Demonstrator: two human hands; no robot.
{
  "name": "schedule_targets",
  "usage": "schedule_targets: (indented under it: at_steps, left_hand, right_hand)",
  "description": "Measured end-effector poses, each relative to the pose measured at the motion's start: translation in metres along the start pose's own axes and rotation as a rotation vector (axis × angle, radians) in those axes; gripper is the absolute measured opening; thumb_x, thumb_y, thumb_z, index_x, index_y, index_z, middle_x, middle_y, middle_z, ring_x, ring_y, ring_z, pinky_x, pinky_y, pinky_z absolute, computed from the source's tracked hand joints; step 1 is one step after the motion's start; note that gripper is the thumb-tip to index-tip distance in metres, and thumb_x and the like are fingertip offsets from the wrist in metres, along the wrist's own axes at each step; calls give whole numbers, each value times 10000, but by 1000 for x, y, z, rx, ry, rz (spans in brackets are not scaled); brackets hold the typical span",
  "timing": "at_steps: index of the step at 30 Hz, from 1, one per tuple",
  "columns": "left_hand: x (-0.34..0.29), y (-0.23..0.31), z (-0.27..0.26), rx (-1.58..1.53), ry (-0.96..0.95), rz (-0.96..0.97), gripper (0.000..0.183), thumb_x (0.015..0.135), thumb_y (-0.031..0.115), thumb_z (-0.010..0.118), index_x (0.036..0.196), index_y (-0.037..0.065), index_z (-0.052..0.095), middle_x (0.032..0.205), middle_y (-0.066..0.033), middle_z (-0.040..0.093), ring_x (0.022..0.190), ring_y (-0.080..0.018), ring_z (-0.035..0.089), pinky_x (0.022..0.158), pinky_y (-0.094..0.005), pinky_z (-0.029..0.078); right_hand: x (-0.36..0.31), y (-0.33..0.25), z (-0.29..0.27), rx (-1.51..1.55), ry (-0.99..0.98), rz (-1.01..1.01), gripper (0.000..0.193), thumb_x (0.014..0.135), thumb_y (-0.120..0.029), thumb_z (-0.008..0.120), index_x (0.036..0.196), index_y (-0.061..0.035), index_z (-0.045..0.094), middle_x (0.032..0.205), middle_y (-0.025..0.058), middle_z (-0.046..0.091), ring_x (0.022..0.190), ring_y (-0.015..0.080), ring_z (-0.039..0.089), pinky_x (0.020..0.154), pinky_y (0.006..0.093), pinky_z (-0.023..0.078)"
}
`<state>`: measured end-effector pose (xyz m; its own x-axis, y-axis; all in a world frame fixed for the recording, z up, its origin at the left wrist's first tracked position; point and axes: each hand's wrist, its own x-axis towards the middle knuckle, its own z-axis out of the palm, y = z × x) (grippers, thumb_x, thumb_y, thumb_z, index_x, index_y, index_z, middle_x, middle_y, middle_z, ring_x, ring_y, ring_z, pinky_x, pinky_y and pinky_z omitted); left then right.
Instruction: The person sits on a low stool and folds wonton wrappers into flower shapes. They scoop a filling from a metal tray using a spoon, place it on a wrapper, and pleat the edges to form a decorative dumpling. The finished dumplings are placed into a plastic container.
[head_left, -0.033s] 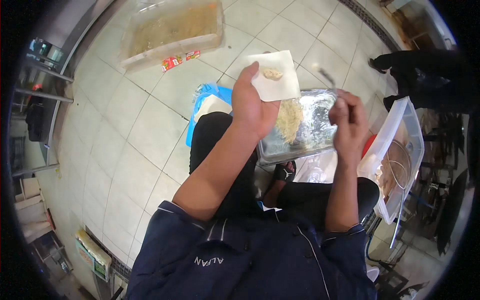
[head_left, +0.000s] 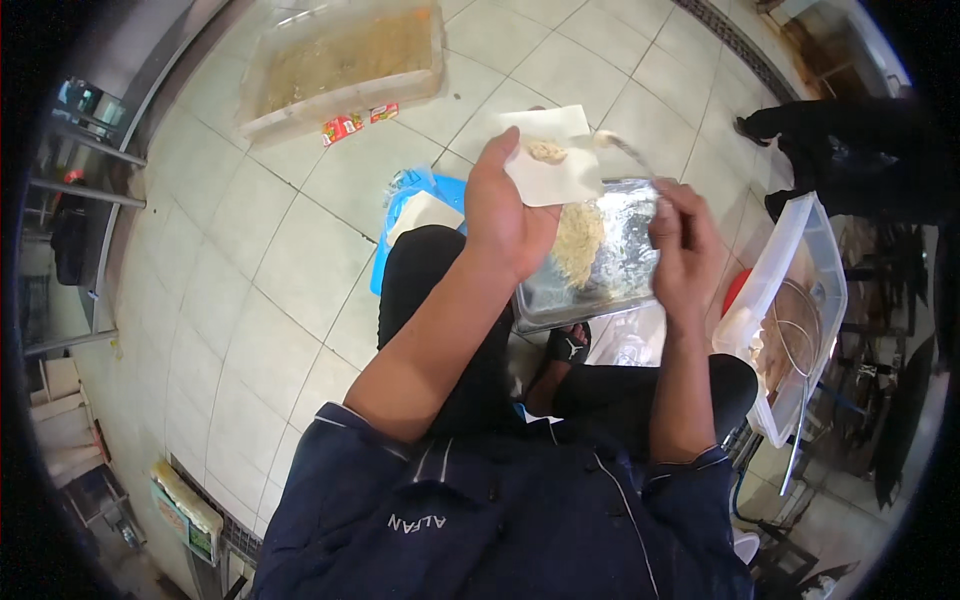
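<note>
My left hand point(head_left: 497, 210) holds a square white dough wrapper point(head_left: 560, 187) out flat, thumb over its left edge. A small lump of pale filling point(head_left: 545, 151) sits on the wrapper. In my right hand point(head_left: 684, 240) is a thin metal spoon point(head_left: 638, 158), gripped by the handle and blurred by motion. Its tip, carrying something pale, is close to the wrapper's right edge. Below both hands lies a shiny metal tray point(head_left: 625, 240) with a heap of pale shredded filling point(head_left: 578, 248) on its left side. More white wrappers point(head_left: 425, 212) rest on a blue tray point(head_left: 374, 270) beside my left knee.
A clear plastic tub point(head_left: 343, 107) stands on the tiled floor ahead, with two small red packets point(head_left: 343, 127) in front. Right of my knee is another clear container point(head_left: 830, 290) with a wire tool inside. Another person's dark-clothed legs point(head_left: 840, 150) are at far right.
The spoon has swung left toward the wrapper, and my right hand has shifted slightly left with it. My left hand and the wrapper have barely moved.
</note>
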<state>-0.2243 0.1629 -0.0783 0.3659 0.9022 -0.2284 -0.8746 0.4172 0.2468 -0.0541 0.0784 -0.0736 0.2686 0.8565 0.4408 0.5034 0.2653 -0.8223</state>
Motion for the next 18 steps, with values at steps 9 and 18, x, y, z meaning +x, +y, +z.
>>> schedule_targets:
  at_steps: [9,18]
  left_hand:
    - [-1,-7,-7,-62,-61,-34,405,1009,292,382,1283,7,466,1333,-282,520,1249,-375,514,1077,-498,390]
    - [6,-6,-12,-8,52,3,399,1034,290,333,1287,12,468,1292,-212,561,1236,-357,520,1061,-506,400]
  right_hand:
    - [-18,-6,26,-333,-156,-260,321,803,95,625,1098,-25,664,755,117,541,635,270,563,567,358,445]
    - [0,-31,6,-85,-380,265,179,991,-113,530,1083,-3,638,742,44,584,639,166,559,621,300,467]
